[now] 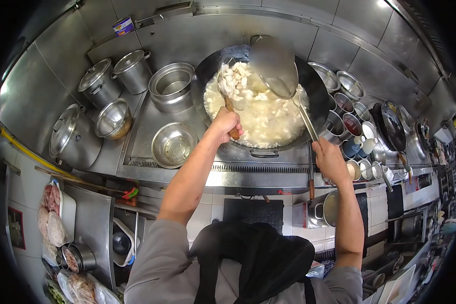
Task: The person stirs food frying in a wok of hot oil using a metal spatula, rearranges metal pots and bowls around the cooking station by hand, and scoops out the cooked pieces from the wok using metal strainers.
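Note:
My left hand (227,125) is wrapped round the wooden handle of a skimmer (229,104). The skimmer carries a heap of pale, chunky food pieces (234,80) over the left side of a large wok (316,93). In my right hand (332,161) is the long metal handle of a large ladle (306,120). Its round bowl is tilted over the back right of the wok and partly blurred. Bubbling, cloudy pale liquid (261,124) with pale pieces in it fills much of the wok.
Left of the wok stand an open pot (171,83), a metal bowl (175,144) and several lidded pots. Metal bowls and seasoning containers (352,124) crowd the right side, with a dark pan (387,126) beyond. Raw meat (50,200) sits in a white tub at lower left.

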`<state>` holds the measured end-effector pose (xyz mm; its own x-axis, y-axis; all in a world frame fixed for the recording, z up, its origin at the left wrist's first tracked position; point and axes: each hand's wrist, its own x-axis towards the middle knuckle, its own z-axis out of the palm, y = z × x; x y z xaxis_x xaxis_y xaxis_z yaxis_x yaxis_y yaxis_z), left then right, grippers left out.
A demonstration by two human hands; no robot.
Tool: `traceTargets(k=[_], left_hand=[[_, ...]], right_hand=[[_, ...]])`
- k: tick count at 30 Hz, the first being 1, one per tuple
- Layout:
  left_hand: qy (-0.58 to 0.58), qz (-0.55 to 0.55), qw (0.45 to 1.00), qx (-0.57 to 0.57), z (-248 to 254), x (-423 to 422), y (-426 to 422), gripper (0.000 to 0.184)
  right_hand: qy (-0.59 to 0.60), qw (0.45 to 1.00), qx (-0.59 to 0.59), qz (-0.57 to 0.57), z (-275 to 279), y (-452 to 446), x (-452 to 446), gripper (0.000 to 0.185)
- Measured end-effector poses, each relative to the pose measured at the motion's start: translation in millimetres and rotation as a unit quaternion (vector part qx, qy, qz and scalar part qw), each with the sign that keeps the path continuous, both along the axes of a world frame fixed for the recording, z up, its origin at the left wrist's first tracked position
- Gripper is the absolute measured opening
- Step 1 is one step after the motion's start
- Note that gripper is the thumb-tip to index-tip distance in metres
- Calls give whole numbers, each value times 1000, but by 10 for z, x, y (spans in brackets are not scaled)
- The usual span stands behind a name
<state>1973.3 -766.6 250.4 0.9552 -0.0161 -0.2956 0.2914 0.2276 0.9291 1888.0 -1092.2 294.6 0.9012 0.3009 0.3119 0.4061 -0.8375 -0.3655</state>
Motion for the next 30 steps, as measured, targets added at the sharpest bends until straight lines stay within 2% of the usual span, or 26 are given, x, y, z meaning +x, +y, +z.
traceTargets(k=[3,6,10,13,16,18,20,22,23,24,26,28,30], left_hand=[[-25,3,997,76,-57,27,-4,17],[-42,11,983,177,-92,-55,-9,33],[-65,-32,946,317,17,-253,54,54],[-38,-31,923,383,142,-347,66,59],[-62,7,908,415,150,-273,155,62],[-56,30,889,453,153,-162,229,58],[-48,48,878,474,17,74,336,55],[-36,62,883,465,-118,309,406,49],[-29,68,883,464,-189,437,433,49],[-21,73,883,463,-185,533,429,49],[18,68,920,384,-185,726,415,52],[40,84,956,278,-261,956,403,55],[72,47,976,200,-262,1140,418,36]], right_hand=[[205,976,56,-45,77,72,-31,27],[169,985,27,-15,-387,-60,246,28],[138,987,-28,-82,-590,-40,480,26],[33,994,-88,-54,-545,-222,519,22],[-10,991,-109,-76,-530,-561,700,17],[6,989,-122,-81,-503,-813,890,17],[71,991,-45,-102,-516,-966,1102,19],[158,972,39,-167,-402,-966,1273,21],[124,988,-1,-92,-641,-1166,1518,25],[199,969,73,-124,-619,-1128,1616,27],[342,896,220,-178,-595,-1025,1832,30],[444,836,283,-154,-666,-973,2085,29],[509,797,310,-102,-793,-825,2326,27]])
